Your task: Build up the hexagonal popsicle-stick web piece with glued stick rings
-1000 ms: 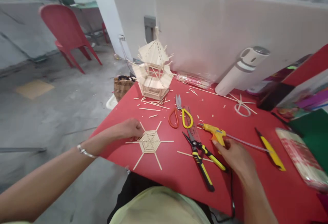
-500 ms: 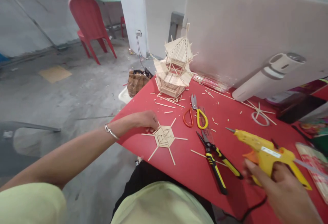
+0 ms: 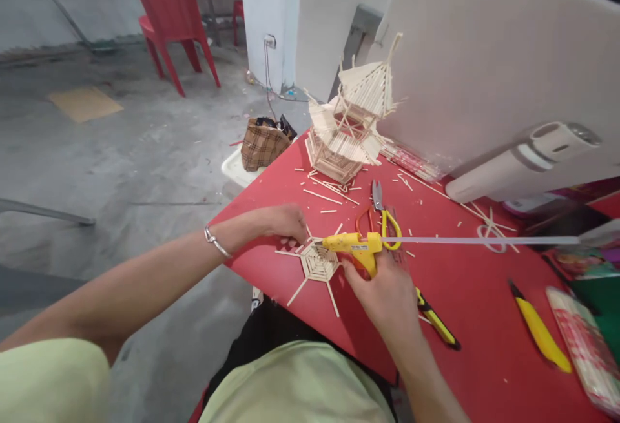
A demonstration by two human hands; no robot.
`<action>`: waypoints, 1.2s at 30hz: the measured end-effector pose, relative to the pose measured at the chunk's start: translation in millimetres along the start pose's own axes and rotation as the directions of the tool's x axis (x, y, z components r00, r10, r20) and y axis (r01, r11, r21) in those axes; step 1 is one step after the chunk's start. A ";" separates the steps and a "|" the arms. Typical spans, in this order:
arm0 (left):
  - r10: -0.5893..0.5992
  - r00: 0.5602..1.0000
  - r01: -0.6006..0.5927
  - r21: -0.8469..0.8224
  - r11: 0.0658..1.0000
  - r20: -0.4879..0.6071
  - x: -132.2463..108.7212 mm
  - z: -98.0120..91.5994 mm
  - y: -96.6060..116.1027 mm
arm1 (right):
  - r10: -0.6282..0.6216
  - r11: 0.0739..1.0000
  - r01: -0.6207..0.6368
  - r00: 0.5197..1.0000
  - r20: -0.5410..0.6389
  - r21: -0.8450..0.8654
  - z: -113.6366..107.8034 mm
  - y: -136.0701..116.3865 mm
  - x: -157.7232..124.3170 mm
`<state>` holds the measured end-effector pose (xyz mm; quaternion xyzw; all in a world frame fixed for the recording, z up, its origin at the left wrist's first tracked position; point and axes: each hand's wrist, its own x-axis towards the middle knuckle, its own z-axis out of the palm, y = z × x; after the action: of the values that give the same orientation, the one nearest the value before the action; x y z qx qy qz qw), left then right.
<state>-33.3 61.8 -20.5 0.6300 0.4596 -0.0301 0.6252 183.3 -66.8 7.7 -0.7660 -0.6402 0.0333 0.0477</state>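
Observation:
A flat hexagonal web of thin wooden sticks [image 3: 317,269] lies near the table's front left edge, its spokes sticking out. My left hand [image 3: 287,221] is closed at its upper left side, fingertips on a spoke there. My right hand [image 3: 385,284] grips a yellow hot glue gun [image 3: 356,243], its nozzle over the upper part of the web. A long clear glue stick [image 3: 475,240] runs out of the gun's back. Behind the gun are scissors with red and yellow handles [image 3: 377,197]. Black and yellow pliers [image 3: 438,323] lie partly hidden by my right hand.
A pagoda-like model of wooden sticks [image 3: 346,132] stands at the back corner, with stick scraps before it. A pale bottle [image 3: 508,165] leans by the back panel. At the right lie a yellow-handled tool [image 3: 542,336] and a pack of sticks [image 3: 584,345].
My right hand has brought the glue gun from the right side leftward to the web. My left hand stays at the web's upper left. The view has shifted slightly.

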 end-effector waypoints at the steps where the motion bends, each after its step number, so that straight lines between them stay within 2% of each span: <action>1: -0.007 1.000 0.007 -0.009 1.000 0.010 -0.1 0.0 0.7 | -0.017 0.999 0.017 1.000 -0.012 -0.044 1.6 -1.1 1.4; 7: -0.023 0.999 0.022 0.013 1.000 0.040 -2.8 -1.8 7.8 | -0.104 0.975 0.083 0.990 -0.093 -0.205 8.6 -4.9 6.0; 13: -0.025 0.999 0.025 0.010 1.000 0.034 -2.8 -2.1 7.6 | -0.207 0.952 0.158 0.963 -0.170 -0.264 10.2 -4.4 8.7; 19: -0.025 1.000 0.024 -0.048 0.999 -0.007 -3.1 0.4 5.8 | -0.247 0.941 0.193 0.953 -0.173 -0.278 6.6 -5.3 6.0; 22: 0.114 0.987 -0.127 -0.113 0.985 -0.118 -1.2 -3.2 -4.9 | -0.266 0.938 0.216 0.950 -0.163 -0.272 4.0 -7.0 2.9; 24: 0.268 0.940 -0.296 -0.114 0.948 -0.211 0.9 -6.9 -12.5 | -0.296 0.932 0.244 0.940 -0.173 -0.268 3.3 -8.0 0.8; 26: 0.365 0.892 -0.399 -0.082 0.913 -0.267 3.4 -9.4 -16.4 | -0.320 0.922 0.261 0.929 -0.184 -0.286 3.4 -9.1 -0.9; 28: 0.374 0.887 -0.399 -0.041 0.916 -0.271 5.9 -9.8 -15.8 | -0.330 0.908 0.255 0.924 -0.192 -0.333 3.6 -10.4 -2.6; 33: 0.261 0.940 -0.263 0.021 0.965 -0.220 12.5 -6.5 -8.4 | -0.332 0.833 0.196 0.925 -0.185 -0.517 2.1 -13.5 -8.0; 35: 0.314 0.931 -0.325 -0.034 0.945 -0.187 16.3 -5.4 -8.9 | -0.352 0.813 0.199 0.917 -0.187 -0.548 1.2 -13.7 -10.7; 36: 0.368 0.913 -0.384 -0.064 0.921 -0.174 18.7 -4.9 -9.9 | -0.358 0.808 0.198 0.913 -0.195 -0.555 0.9 -13.6 -12.0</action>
<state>-31.3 73.8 -38.4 0.6760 0.3790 0.1633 0.6104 167.8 -76.2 8.3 -0.6426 -0.7169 -0.2624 -0.0651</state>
